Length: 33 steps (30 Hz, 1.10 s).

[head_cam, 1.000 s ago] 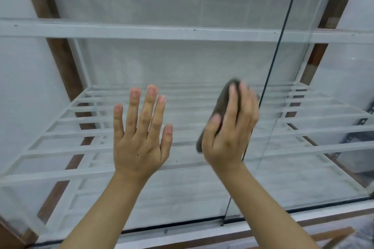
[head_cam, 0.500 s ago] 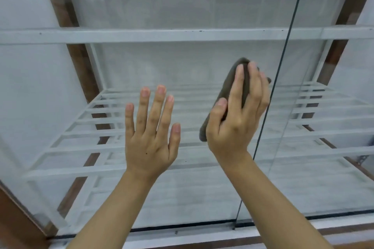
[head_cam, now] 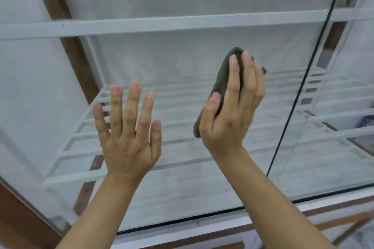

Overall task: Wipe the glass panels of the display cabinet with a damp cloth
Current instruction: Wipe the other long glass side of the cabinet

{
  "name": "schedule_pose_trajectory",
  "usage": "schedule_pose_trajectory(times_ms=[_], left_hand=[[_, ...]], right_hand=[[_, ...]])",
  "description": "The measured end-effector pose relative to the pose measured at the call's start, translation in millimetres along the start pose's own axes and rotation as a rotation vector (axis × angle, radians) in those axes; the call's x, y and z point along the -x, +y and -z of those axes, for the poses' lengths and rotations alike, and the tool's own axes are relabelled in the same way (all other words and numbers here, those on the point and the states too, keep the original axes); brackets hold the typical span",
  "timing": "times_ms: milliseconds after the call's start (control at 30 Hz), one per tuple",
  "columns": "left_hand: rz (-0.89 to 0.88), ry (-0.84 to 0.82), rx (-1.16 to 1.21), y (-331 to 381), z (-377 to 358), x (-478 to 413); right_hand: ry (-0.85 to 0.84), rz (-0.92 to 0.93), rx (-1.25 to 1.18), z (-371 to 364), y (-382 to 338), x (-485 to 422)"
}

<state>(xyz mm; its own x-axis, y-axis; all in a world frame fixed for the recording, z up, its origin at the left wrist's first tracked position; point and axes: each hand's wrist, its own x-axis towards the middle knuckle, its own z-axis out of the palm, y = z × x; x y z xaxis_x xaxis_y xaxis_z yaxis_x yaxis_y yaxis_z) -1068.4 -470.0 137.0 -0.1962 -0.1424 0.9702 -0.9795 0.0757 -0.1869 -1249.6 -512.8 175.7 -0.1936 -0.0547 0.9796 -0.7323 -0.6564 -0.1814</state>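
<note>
Right hand: My right hand (head_cam: 228,119) holds the dark cloth (head_cam: 220,79) against the glass. My fingers (head_cam: 234,79) lie long over its back and my thumb hooks round its near edge.

Left hand: My left hand (head_cam: 129,143) is flat and holds nothing, the fingers spread wide towards the same pane. It looks braced on the glass, though I cannot tell for sure that it touches.

Where the cloth is: It sits on the left glass panel (head_cam: 182,56), below the white rail (head_cam: 162,24) and above the slatted shelf (head_cam: 81,178) seen through the pane.

What has just changed: A second ago my right fingers were at the dark seam (head_cam: 299,95) between the panes. Now the cloth has climbed towards the rail and sits clear to the left of the seam. My left hand has kept its spread pose beside it.

What that means: I judge this to be an upward stroke in mid-pass, so the middle band of this pane is being covered.

Left to do: The strip above the rail, the lower part down to the bottom frame (head_cam: 202,226) and the right glass panel (head_cam: 334,147) probably still need wiping.

Risk: The cloth is bunched narrow, so streaks between strokes seem likely.
</note>
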Motion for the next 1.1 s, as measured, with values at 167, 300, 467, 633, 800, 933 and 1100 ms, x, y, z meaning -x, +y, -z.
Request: schedule_pose_trajectory(times_ms=[167,300,467,633,800,933,1100], left_hand=[[0.004,-0.013,0.019,0.3,-1.0,1.0],[0.022,-0.019,0.026,3.8,-1.5,2.0],[0.029,-0.022,0.018,2.6,-0.6,2.1],[0.022,-0.008,0.021,2.0,-1.0,1.8],[0.028,-0.003,0.015,3.8,-2.1,1.4],[0.022,-0.008,0.029,2.3,0.1,1.3],[0.025,-0.009,0.020,2.3,0.2,2.3]], right_hand=[[-0.289,0.320,0.152,21.5,22.6,102.8],[-0.162,0.108,0.178,41.6,54.8,80.5],[0.046,-0.086,0.005,-4.1,-11.3,0.1],[-0.268,0.243,0.139,22.1,17.9,106.4],[0.022,-0.093,0.058,18.6,26.9,27.7],[-0.019,0.008,-0.039,-7.8,-23.1,14.6],[-0.291,0.227,0.110,24.4,20.7,137.1]])
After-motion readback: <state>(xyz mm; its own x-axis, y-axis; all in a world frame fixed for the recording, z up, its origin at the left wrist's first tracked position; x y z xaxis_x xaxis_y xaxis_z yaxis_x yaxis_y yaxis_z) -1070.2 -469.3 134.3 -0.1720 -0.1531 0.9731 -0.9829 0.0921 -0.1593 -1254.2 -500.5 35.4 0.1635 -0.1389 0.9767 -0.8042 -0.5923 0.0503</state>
